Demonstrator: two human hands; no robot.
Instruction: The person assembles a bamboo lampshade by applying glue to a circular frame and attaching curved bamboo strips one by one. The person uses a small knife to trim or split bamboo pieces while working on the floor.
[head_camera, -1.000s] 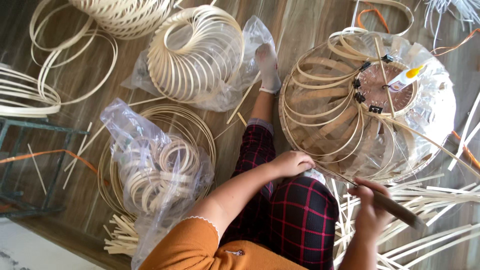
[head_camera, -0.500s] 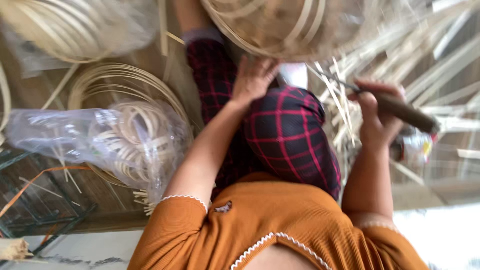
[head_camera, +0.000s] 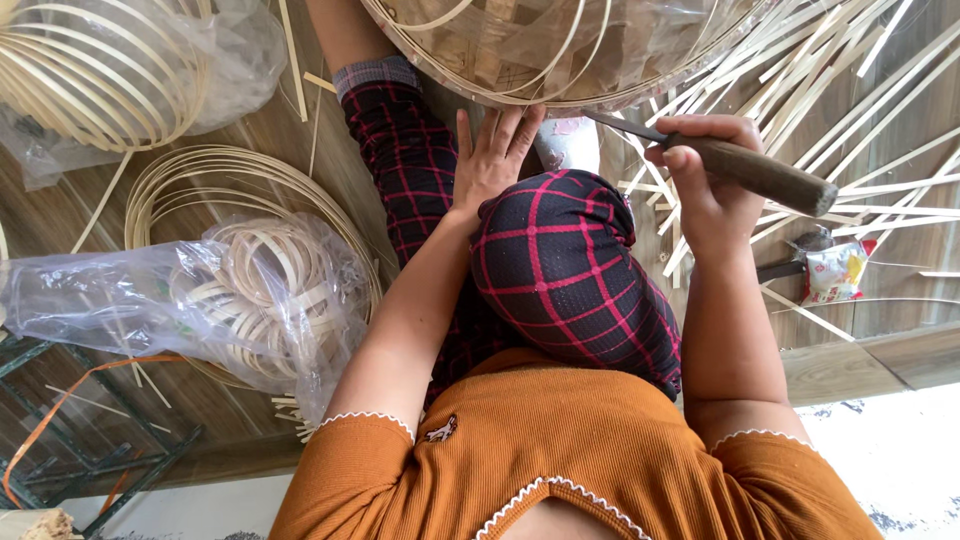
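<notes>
A large round woven bamboo basket frame (head_camera: 560, 50) rests against my knees at the top of the view. My left hand (head_camera: 492, 155) lies flat with fingers spread against its lower rim. My right hand (head_camera: 705, 175) is closed around the wooden handle of a knife (head_camera: 755, 172), whose thin blade points left toward the basket rim. My legs in dark red-checked trousers (head_camera: 560, 260) lie beneath both hands, one knee bent up.
Loose bamboo strips (head_camera: 850, 110) are scattered to the right. Coiled bamboo hoops in clear plastic bags (head_camera: 250, 290) lie at left, with more hoops (head_camera: 100, 70) at top left. A small printed packet (head_camera: 835, 270) sits at right. A green metal frame (head_camera: 90, 450) is at bottom left.
The view has tilted down and closer, so the basket now sits at the top edge. My left hand has spread flat on the basket rim; the knife has come up beside it.
</notes>
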